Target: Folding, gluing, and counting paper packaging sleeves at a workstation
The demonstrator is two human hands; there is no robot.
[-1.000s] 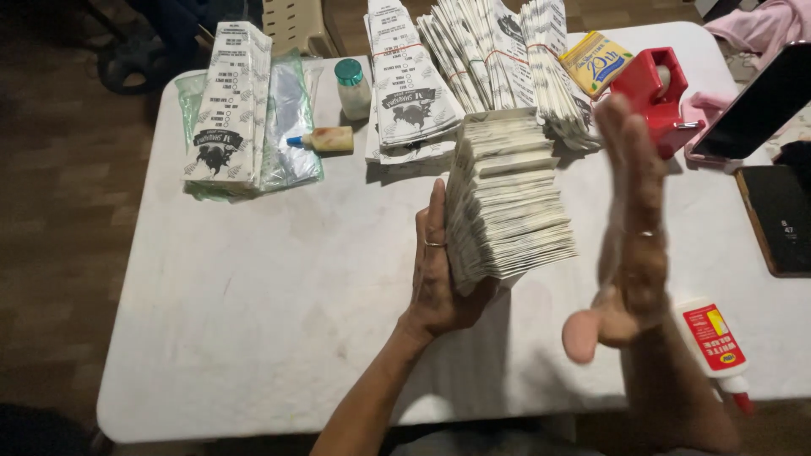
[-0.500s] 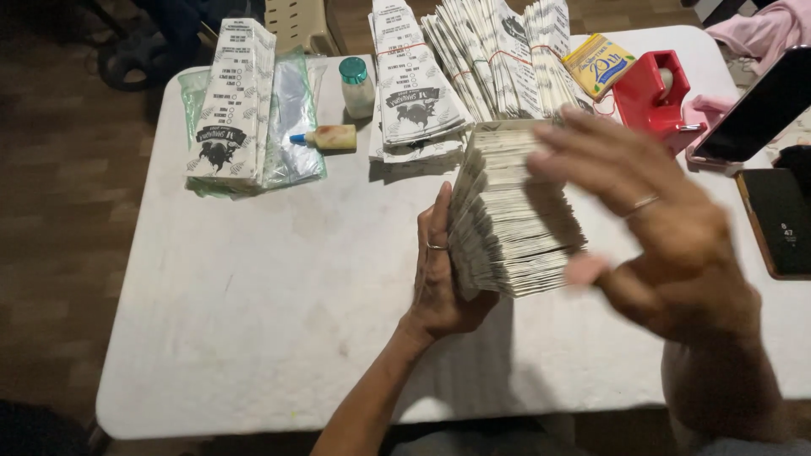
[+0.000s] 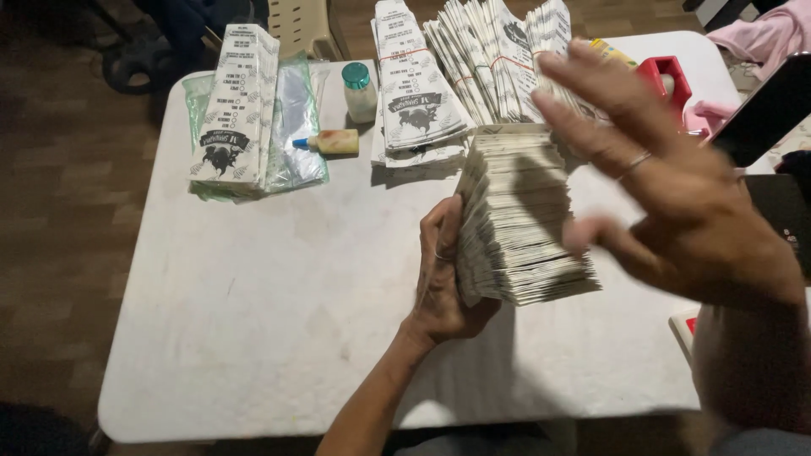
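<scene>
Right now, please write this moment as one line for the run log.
left hand: holds paper stack on edge | right hand: raised, open, blurred, beside stack | white table: bundled bags, glue bottle

Left hand (image 3: 439, 283), centre frame: bare forearm, thin ring on one finger. Right hand (image 3: 676, 194), right frame: sleeveless, thin ring.

Left hand (image 3: 439, 283): grips thick bag stack (image 3: 519, 219) from its left side, stack on edge on the desk (image 3: 253, 321).
Right hand (image 3: 676, 194): raised over the stack's right side, fingers (image 3: 591, 93) spread, blurred; contact cannot be told.
Behind stack: bundles (image 3: 418, 93) of printed paper bags, fanned.
Far left: bags in plastic (image 3: 241, 118).
Between: small bottle (image 3: 360, 91), glue tube (image 3: 331, 142).
Right edge: red dispenser (image 3: 667, 76).
</scene>
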